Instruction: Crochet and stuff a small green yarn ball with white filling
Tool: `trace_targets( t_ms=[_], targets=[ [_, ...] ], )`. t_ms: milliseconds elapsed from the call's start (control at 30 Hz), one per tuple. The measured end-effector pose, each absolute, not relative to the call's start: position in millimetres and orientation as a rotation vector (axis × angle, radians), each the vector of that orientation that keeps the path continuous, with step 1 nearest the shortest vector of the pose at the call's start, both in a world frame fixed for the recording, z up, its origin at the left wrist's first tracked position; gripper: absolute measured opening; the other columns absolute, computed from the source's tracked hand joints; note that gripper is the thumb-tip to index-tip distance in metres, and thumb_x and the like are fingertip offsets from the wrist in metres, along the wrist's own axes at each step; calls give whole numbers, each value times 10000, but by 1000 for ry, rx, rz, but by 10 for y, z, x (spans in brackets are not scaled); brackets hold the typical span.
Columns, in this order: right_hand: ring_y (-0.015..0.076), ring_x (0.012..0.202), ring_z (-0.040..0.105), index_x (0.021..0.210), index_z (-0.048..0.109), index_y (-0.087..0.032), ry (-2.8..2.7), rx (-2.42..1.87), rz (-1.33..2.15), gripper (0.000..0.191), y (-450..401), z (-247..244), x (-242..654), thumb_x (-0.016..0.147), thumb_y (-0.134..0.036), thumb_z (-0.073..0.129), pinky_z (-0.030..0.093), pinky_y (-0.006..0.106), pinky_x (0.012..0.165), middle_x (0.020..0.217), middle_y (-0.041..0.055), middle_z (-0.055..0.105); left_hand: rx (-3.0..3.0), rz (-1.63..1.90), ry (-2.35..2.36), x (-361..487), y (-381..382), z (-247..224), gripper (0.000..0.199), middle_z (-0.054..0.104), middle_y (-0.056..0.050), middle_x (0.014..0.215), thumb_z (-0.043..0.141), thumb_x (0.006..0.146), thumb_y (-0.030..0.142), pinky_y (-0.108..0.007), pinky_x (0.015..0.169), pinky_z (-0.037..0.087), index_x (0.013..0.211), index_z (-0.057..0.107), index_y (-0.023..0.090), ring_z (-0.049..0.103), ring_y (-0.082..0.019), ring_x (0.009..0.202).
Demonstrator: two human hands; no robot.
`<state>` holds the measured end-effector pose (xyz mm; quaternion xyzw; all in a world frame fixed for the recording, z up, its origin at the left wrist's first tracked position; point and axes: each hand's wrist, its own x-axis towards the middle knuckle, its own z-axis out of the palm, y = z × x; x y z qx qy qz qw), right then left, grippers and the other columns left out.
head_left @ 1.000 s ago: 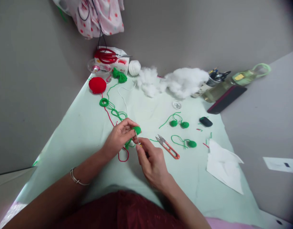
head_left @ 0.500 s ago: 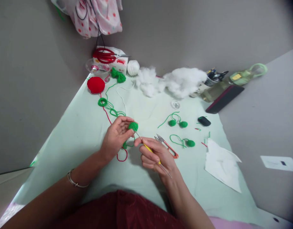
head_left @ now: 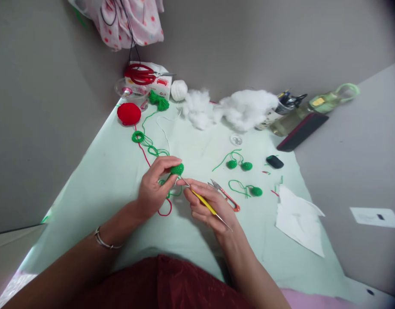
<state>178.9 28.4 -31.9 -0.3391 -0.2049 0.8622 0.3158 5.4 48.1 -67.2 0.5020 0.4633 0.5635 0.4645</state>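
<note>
My left hand (head_left: 155,184) holds a small green crocheted ball (head_left: 177,168) between thumb and fingers. A crochet hook with a yellow grip (head_left: 204,202) is held in my right hand (head_left: 210,206), its metal tip touching the lower edge of the ball. Green and red yarn (head_left: 165,214) lies under and beside my left hand. Just beyond my right hand are thread snips with orange handles (head_left: 231,202). To the right lie three more small green balls, one of them (head_left: 256,191) nearest the snips, with yarn tails.
A red yarn ball (head_left: 129,113), green yarn (head_left: 159,101), white yarn (head_left: 179,90) and white stuffing (head_left: 245,109) line the back. Red scissors (head_left: 141,74) rest on a box. At right are a bottle (head_left: 290,120), a black case (head_left: 274,162) and white paper (head_left: 299,221).
The green ball has shifted slightly left and turned in my left hand, whose fingers have closed over its top. My right hand and the hook have moved slightly left.
</note>
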Motion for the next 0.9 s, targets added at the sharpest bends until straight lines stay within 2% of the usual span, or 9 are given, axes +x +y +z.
trace_targets(
  t_ms=[100, 267, 433, 633, 900],
  targets=[
    [30, 390, 191, 1090, 743, -146, -629, -875, 2238, 216, 265, -294, 1836, 950, -275, 639, 192, 167, 370, 536, -98, 430, 1328, 1344, 1126, 48, 467, -668, 210, 725, -82, 1145, 706, 863, 191, -342, 981, 551, 1068, 742, 218, 682, -225, 1100],
    [30, 362, 184, 1106, 759, -120, -643, -761, 2354, 245, 245, -314, 1850, 981, -264, 605, 187, 165, 365, 478, -104, 412, 1169, 1169, 1134, 13, 466, -616, 233, 750, -39, 954, 753, 866, 286, -317, 864, 579, 1084, 748, 203, 718, -191, 881],
    [33, 344, 224, 1078, 773, -95, -634, -639, 2517, 263, 219, -335, 1766, 959, -281, 630, 213, 171, 358, 471, -93, 433, 944, 1022, 966, -8, 486, -576, 337, 750, -23, 826, 805, 848, 389, -317, 783, 603, 1109, 729, 189, 761, -205, 802],
    [31, 355, 201, 1062, 778, -130, -677, -808, 2197, 231, 227, -265, 1781, 953, -283, 645, 221, 157, 370, 448, -103, 426, 1017, 1082, 1006, 26, 486, -589, 238, 705, -20, 863, 781, 841, 258, -224, 686, 519, 1065, 758, 179, 645, -130, 775],
    [39, 366, 206, 1050, 777, -136, -662, -888, 2187, 232, 234, -294, 1791, 931, -303, 668, 210, 178, 371, 455, -101, 426, 1090, 1110, 1063, 38, 485, -590, 238, 649, -7, 875, 740, 821, 183, -225, 689, 503, 1058, 756, 178, 589, -109, 737]
  ],
)
